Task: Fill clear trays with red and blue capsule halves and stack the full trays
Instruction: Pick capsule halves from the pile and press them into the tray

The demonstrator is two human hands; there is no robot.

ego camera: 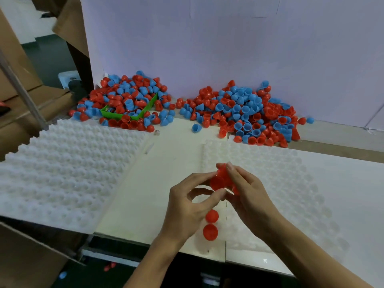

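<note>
A clear dimpled tray (291, 183) lies on the table in front of me, to the right. Two red capsule halves (211, 224) sit dome-up in its near-left pockets. My right hand (247, 192) holds a small cluster of red halves (223, 175) above the tray's left edge. My left hand (187, 204) pinches one red half (217, 182) at that cluster with thumb and forefinger. Two heaps of red and blue halves lie at the back: a left heap (124, 98) and a right heap (249, 113).
A stack of clear trays (62, 173), bumps upward, lies at the left. A green tray (116, 115) sits half buried in the left heap. A white wall closes the back. Cardboard boxes (25, 84) stand at the left, and loose halves lie on the floor below the table edge.
</note>
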